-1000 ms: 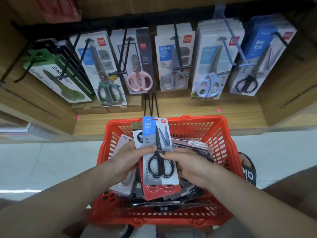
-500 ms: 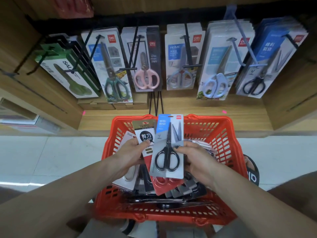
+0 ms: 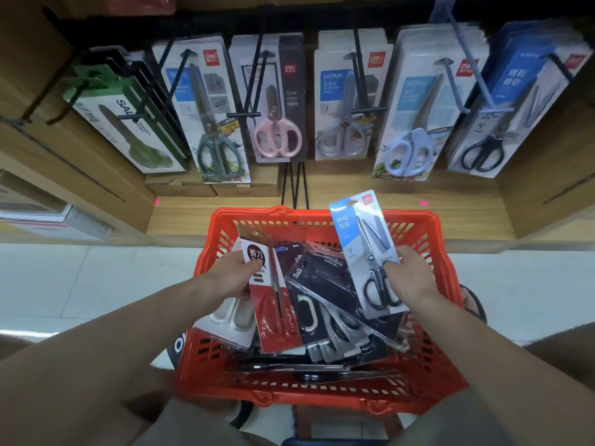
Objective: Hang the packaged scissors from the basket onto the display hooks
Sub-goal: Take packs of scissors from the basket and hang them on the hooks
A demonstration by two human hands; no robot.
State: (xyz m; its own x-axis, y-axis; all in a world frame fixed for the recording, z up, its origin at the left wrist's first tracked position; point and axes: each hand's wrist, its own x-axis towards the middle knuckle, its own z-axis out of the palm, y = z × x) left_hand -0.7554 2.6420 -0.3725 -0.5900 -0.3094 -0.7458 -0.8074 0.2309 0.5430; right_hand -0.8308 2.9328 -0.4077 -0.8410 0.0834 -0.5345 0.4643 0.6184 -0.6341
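Note:
A red plastic basket (image 3: 431, 239) in front of me is full of several packaged scissors. My right hand (image 3: 409, 275) pinches a blue-and-grey pack of black-handled scissors (image 3: 363, 239), lifted above the basket's right side and tilted left. My left hand (image 3: 230, 275) grips a red-and-brown pack of scissors (image 3: 273, 310) standing among the other packs at the basket's left. Above, black display hooks (image 3: 248, 114) on the wooden shelf carry rows of packaged scissors. The rightmost hanging pack (image 3: 515, 101) is blue with black-handled scissors, like the one in my right hand.
Hanging packs run from a green-handled one (image 3: 128, 123) at the left, past pink-handled scissors (image 3: 277, 136), to light blue ones (image 3: 409, 149). A wooden ledge (image 3: 402, 220) lies behind the basket. White floor tiles (image 3: 80, 284) flank it. Wooden side panels close in the display.
My right hand has pulled the blue pack up and to the right, away from the red pack. The left hand keeps the red pack at the basket's left.

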